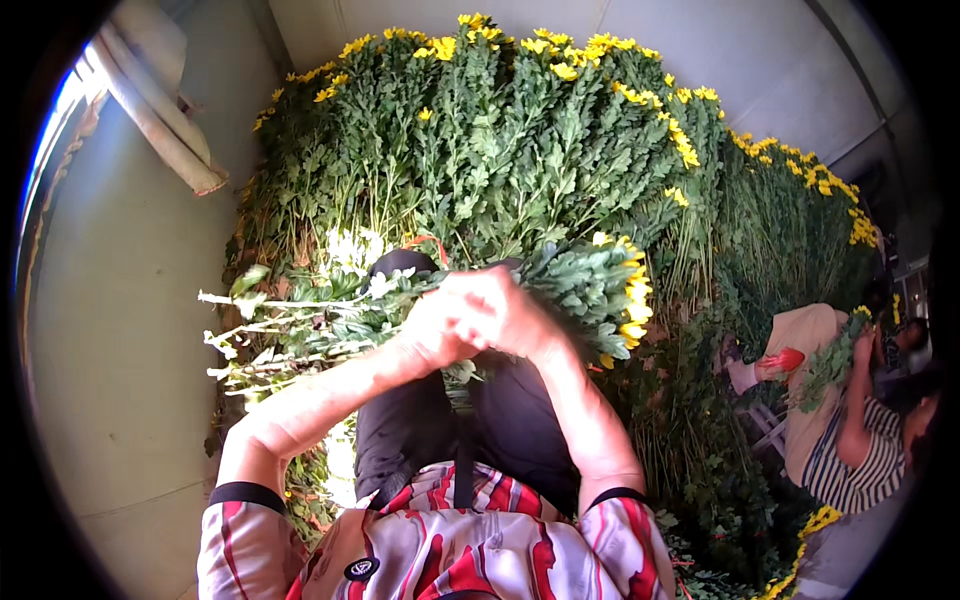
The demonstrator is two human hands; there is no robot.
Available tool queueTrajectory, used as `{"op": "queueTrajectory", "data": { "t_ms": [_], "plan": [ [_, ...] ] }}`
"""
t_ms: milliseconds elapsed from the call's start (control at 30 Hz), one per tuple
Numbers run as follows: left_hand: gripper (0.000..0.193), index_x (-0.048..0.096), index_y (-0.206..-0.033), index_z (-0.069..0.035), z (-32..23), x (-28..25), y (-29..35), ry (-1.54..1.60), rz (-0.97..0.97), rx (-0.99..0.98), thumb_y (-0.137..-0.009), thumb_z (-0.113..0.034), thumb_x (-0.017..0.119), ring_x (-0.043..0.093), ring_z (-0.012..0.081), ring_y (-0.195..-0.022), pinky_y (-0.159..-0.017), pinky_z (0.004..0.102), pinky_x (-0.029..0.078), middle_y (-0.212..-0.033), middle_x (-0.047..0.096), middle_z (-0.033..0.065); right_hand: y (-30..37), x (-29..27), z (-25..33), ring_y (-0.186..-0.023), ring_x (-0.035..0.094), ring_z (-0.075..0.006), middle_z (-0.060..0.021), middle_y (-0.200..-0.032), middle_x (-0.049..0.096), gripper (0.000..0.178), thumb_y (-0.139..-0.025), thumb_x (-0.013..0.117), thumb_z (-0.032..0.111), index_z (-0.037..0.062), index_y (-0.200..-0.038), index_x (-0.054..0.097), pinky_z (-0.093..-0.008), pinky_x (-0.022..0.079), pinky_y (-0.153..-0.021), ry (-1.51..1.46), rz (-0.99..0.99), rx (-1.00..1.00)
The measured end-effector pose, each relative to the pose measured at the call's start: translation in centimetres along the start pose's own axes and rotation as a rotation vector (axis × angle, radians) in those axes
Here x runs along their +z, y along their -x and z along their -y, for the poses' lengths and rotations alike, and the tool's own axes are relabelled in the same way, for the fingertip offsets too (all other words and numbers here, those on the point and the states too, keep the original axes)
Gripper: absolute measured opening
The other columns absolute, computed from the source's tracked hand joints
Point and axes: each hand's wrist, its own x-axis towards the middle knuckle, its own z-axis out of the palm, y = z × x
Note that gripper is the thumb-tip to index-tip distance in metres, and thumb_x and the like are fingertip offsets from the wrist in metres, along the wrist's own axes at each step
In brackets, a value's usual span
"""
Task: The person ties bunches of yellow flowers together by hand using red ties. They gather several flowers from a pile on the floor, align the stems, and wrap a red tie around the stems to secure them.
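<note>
Across my lap lies a bunch of yellow chrysanthemums (585, 285), its flower heads to the right and its cut stems to the left. My left hand (438, 328) is closed around the middle of the bunch. Right against it, my right hand (505, 312) is closed over the same part, its fingers overlapping the left ones and somewhat blurred. Whatever is pinched between the fingers is hidden. Just beyond the hands a thin red strip (432, 241) curves up from near my knee. The leaves and stems under both hands are covered.
A wide bank of long-stemmed yellow chrysanthemums (490, 150) lies ahead and continues to the right. Fabric-like walls (130, 350) rise at left and behind the flowers. At right sits another person in a striped top (855, 460), holding leafy stems (832, 372).
</note>
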Motion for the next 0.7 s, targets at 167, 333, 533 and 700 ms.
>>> {"op": "queueTrajectory", "data": {
  "t_ms": [167,333,533,700],
  "plan": [
    [0.032,0.058,-0.103,-0.003,-3.6,-2.0,-2.0,-0.231,0.149,-0.069,-0.088,-0.03,0.066,0.063,0.0368,-0.082,-0.074,0.0419,0.051,-0.09,0.062,0.0177,0.3,-2.5,-3.7,-0.048,0.042,-0.0041,0.0033,-0.065,0.053,0.028,-0.099,0.052,0.027,0.0071,-0.079,0.057,-0.0181,0.031,-0.041,-0.616,-0.144,0.215],
    [0.031,0.052,-0.113,-0.004,-2.6,-0.4,-0.9,-0.464,0.057,-0.192,-0.085,-0.017,0.059,0.065,0.0335,-0.074,-0.064,0.0418,0.054,-0.081,0.063,0.0151,-2.4,-2.6,-2.5,-0.06,0.061,-0.0151,-0.0065,-0.07,0.065,0.046,-0.092,0.056,0.051,0.0066,-0.086,0.067,-0.0262,0.046,-0.052,0.119,-0.375,0.217],
    [0.021,0.064,-0.1,-0.007,-2.6,0.4,-1.4,-0.623,0.209,-0.25,-0.083,-0.011,0.052,0.066,0.0344,-0.067,-0.058,0.0454,0.055,-0.074,0.064,0.0164,-5.3,-0.2,-2.9,-0.069,0.067,-0.0282,-0.0147,-0.075,0.069,0.041,-0.079,0.07,0.046,0.0054,-0.086,0.072,-0.0388,0.052,-0.068,0.837,-0.13,0.206],
    [0.018,0.062,-0.096,-0.004,-1.9,1.0,-1.4,-0.707,0.228,-0.236,-0.082,-0.012,0.053,0.066,0.0349,-0.066,-0.057,0.0453,0.054,-0.074,0.064,0.0171,-3.8,-0.7,-3.0,-0.07,0.067,-0.0303,-0.0132,-0.07,0.067,0.051,-0.078,0.069,0.054,0.0039,-0.086,0.068,-0.0413,0.051,-0.066,0.867,-0.122,0.383]
  ]
}}
